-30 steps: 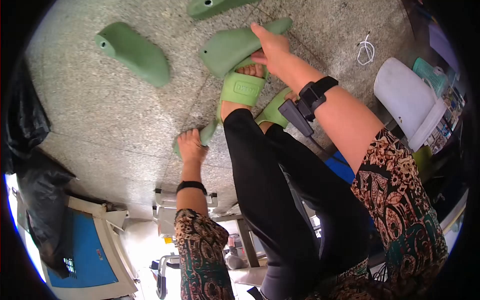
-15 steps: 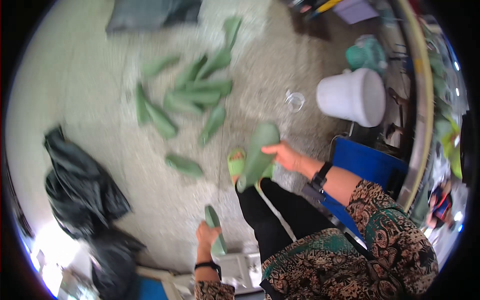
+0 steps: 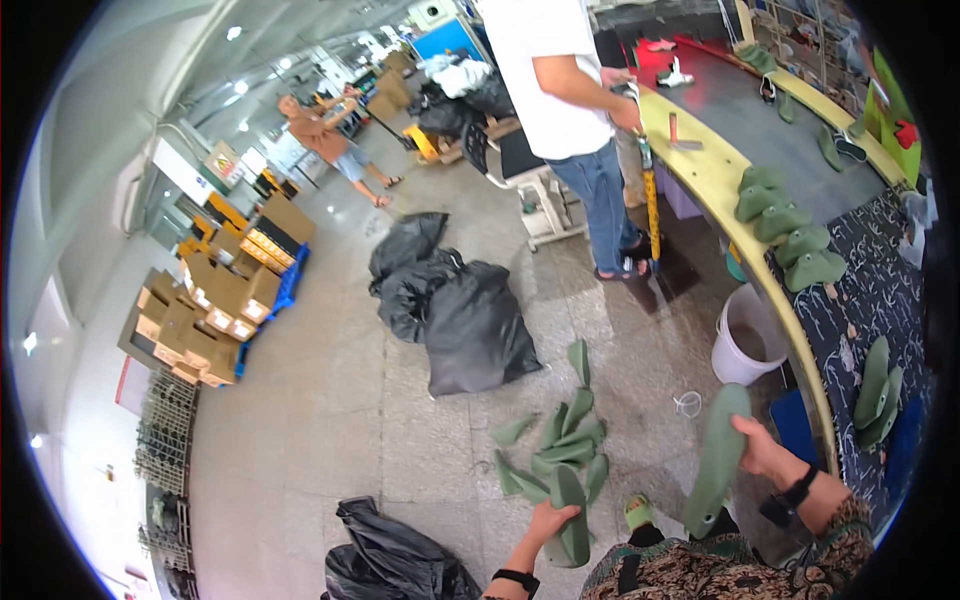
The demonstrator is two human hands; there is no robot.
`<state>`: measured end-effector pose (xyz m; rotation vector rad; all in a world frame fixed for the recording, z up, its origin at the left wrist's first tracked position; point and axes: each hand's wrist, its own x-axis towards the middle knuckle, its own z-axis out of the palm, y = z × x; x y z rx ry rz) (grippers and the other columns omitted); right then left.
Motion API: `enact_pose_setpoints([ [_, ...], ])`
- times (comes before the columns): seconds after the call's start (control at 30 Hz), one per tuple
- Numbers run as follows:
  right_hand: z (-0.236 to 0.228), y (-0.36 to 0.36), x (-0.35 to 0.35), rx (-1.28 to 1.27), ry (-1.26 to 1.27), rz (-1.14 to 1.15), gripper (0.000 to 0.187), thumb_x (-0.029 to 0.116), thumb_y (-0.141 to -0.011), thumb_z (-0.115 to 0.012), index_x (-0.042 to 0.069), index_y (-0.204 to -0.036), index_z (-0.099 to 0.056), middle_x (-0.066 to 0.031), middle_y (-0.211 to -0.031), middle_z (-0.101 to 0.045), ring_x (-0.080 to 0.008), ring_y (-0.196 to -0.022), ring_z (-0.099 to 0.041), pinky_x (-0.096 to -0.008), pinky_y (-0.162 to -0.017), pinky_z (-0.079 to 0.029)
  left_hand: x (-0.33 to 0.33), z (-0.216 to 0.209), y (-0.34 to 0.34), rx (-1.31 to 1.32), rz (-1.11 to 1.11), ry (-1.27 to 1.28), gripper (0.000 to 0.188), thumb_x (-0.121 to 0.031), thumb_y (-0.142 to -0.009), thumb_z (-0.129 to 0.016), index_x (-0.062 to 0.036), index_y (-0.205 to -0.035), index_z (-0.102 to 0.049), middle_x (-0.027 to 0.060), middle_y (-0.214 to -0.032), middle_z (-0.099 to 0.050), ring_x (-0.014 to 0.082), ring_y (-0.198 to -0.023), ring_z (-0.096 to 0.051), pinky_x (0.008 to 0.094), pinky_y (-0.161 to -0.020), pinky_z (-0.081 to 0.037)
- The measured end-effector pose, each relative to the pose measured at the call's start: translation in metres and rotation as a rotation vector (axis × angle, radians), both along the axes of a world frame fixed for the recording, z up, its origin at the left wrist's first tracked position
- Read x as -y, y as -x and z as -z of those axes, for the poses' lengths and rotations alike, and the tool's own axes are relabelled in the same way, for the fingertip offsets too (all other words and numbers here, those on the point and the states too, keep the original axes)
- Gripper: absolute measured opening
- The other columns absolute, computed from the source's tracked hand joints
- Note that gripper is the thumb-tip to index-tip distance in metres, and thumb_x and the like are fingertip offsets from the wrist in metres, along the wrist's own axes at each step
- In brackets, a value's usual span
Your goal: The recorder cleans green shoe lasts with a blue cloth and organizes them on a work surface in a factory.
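My left hand (image 3: 550, 520) is closed around a green shoe last (image 3: 569, 545), held upright by its middle. Higher and to the right, my right hand (image 3: 768, 452) grips a second green shoe last (image 3: 715, 465), its fingers wrapped at the edge and the sole side facing me. Beyond my left hand, a loose heap of several green shoe lasts (image 3: 575, 448) lies on the floor, partly hidden by the last I hold. One green slipper (image 3: 638, 512) on my foot shows between my hands.
A curved workbench (image 3: 735, 170) with more lasts (image 3: 785, 225) runs along my right; a white bucket (image 3: 750, 335) stands below it. Black bags (image 3: 480, 330) lie ahead, another (image 3: 395, 555) at near left. A person in a white shirt (image 3: 545, 80) stands at the bench; cartons (image 3: 205, 310) are stacked left.
My view has lifted from the floor to the wider room, bringing the bench and two people into sight. Both hands still hold their shoe lasts; the left one now appears in front of the heap.
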<state>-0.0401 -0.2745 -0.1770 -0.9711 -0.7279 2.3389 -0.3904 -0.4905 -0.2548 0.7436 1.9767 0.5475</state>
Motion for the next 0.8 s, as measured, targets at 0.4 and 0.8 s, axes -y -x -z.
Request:
enact_pose_setpoints([
  [0.4, -0.03, -0.175, 0.007, 0.027, -0.191, 0.428, 0.056, 0.043, -0.079, -0.062, 0.0, -0.113, -0.049, -0.0148, -0.096, -0.058, -0.031, -0.085, -0.06, -0.0462, -0.076, -0.051, -0.11, -0.067, -0.13, 0.422, 0.023, -0.297, 0.048, -0.031, -0.074, -0.069, 0.0037, -0.105, -0.058, 0.0077, -0.091, -0.063, 0.0159, -0.077, -0.059, 0.0286, -0.07, -0.048],
  [0.8, -0.044, -0.28, -0.025, 0.086, -0.344, 0.389, 0.056, 0.044, -0.077, -0.064, 0.004, -0.113, -0.048, -0.0108, -0.096, -0.057, -0.0257, -0.086, -0.058, -0.0413, -0.074, -0.05, -0.138, -0.051, -0.248, 0.709, -0.189, -0.155, 0.059, -0.04, -0.072, -0.068, 0.0031, -0.11, -0.055, 0.0141, -0.094, -0.062, 0.0217, -0.08, -0.061, 0.0323, -0.07, -0.049],
])
